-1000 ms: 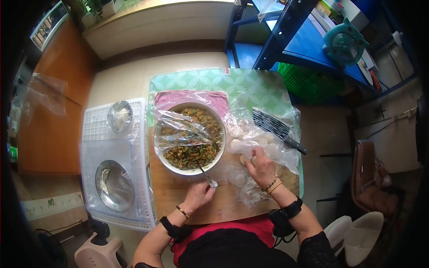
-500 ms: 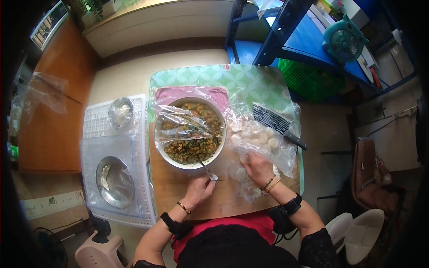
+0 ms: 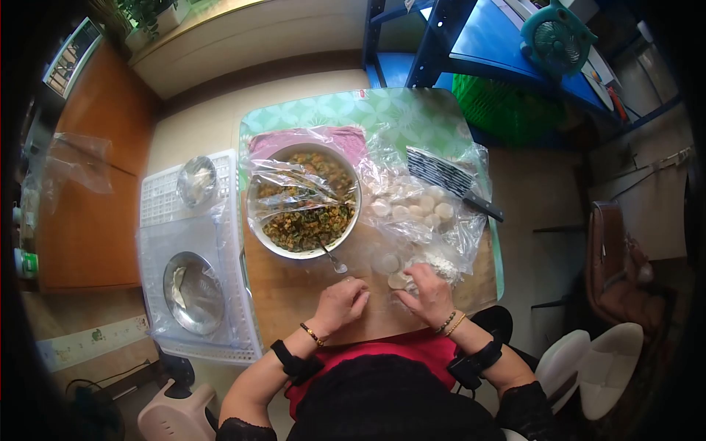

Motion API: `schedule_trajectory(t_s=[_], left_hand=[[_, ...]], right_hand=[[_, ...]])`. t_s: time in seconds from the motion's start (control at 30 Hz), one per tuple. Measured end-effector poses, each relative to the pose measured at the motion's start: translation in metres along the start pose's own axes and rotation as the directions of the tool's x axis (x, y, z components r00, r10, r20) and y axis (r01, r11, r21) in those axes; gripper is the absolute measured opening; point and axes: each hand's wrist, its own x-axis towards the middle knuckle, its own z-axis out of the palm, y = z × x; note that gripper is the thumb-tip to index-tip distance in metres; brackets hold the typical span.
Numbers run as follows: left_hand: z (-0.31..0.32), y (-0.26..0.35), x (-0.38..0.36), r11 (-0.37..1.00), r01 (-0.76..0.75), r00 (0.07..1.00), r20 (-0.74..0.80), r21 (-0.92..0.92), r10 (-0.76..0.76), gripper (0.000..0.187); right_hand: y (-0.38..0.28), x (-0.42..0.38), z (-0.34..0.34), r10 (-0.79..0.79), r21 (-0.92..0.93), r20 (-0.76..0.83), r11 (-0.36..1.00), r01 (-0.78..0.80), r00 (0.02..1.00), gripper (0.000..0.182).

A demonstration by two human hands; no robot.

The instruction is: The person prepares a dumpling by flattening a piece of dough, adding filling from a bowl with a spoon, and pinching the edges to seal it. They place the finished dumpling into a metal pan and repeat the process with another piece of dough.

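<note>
My left hand (image 3: 342,303) rests near the board's front edge with its fingers curled in and nothing visible in them. Just above it, a spoon (image 3: 337,264) leans out of a white bowl (image 3: 353,231) of chopped filling, partly covered by clear plastic. My right hand (image 3: 428,295) is over the wooden board (image 3: 294,287), thumb and forefinger apart beside a flat dough disc (image 3: 398,281). White flour (image 3: 443,266) lies behind its fingers. Another round disc (image 3: 384,264) sits to the left. Several round dough pieces (image 3: 423,209) lie under clear plastic farther back.
A cleaver with a black handle (image 3: 483,206) lies on the plastic at the right. Behind the bowl is a pink cloth (image 3: 346,140). A white rack (image 3: 158,195) at the left carries two metal bowls. A blue shelf (image 3: 478,44) stands at the back right.
My right hand has let go of the plastic and come down towards the board's front, and the flour is uncovered. My left hand has moved off the spoon, slightly right.
</note>
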Motion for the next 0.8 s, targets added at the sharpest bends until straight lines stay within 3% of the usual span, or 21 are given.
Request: schedule_trajectory(t_s=[0.1,0.17,0.23,0.27,0.4,0.5,0.57,0.63,0.67,0.7,0.73,0.77,0.8], left_hand=[[0.009,0.016,0.006,0.999,-0.038,0.999,0.014,0.035,0.037,0.018],[0.018,0.025,0.012,0.996,-0.072,0.997,0.012,0.061,0.072,0.024],[0.026,0.035,0.016,0.984,-0.111,0.993,-0.035,0.137,0.117,0.029],[0.036,0.028,0.015,0.98,-0.108,0.994,0.011,0.164,0.108,0.036],[0.048,0.027,0.021,0.977,-0.122,0.991,-0.028,0.177,0.129,0.034],[0.055,0.026,0.025,0.974,-0.086,0.996,-0.016,0.211,0.091,0.036],[0.056,0.031,0.03,0.967,0.056,0.998,-0.029,0.249,-0.05,0.035],[0.051,0.036,0.029,0.961,0.05,0.999,-0.03,0.273,-0.043,0.033],[0.049,0.037,0.028,0.955,0.039,0.999,-0.027,0.293,-0.032,0.031],[0.047,0.036,0.026,0.953,0.038,0.999,-0.023,0.3,-0.032,0.031],[0.044,0.034,0.024,0.984,0.056,0.998,-0.007,0.169,-0.056,0.027],[0.041,0.032,0.023,0.996,0.076,0.997,0.009,0.037,-0.077,0.024],[0.038,0.029,0.024,0.994,0.108,0.992,0.072,-0.024,-0.106,0.022]], right_hand=[[-0.009,0.012,-0.02,0.045,0.141,-0.057,0.989,-0.037,0.997,0.047],[-0.021,0.027,-0.032,0.123,0.228,0.039,0.965,-0.129,0.992,0.051],[-0.021,0.041,-0.029,-0.081,0.22,-0.024,0.972,0.084,0.996,0.05],[-0.023,0.048,-0.027,-0.105,0.212,0.016,0.972,0.099,0.994,0.048],[-0.008,0.066,-0.013,-0.25,0.149,0.143,0.962,0.229,0.957,0.046],[-0.004,0.071,-0.01,-0.218,0.144,0.073,0.968,0.206,0.973,0.045],[0.0,0.072,-0.013,-0.137,0.167,-0.072,0.975,0.148,0.988,0.041],[0.0,0.07,-0.026,-0.132,0.158,-0.142,0.975,0.154,0.981,0.034],[0.0,0.067,-0.033,0.117,0.406,-0.011,0.908,-0.103,0.993,0.031],[0.002,0.063,-0.037,0.321,0.588,0.174,0.724,-0.36,0.931,0.028],[0.007,0.056,-0.035,0.284,0.831,0.183,0.467,-0.303,0.941,0.031],[0.01,0.049,-0.037,0.284,0.836,0.18,0.461,-0.299,0.942,0.031],[0.014,0.041,-0.04,0.297,0.937,0.211,0.21,-0.28,0.931,0.03]])
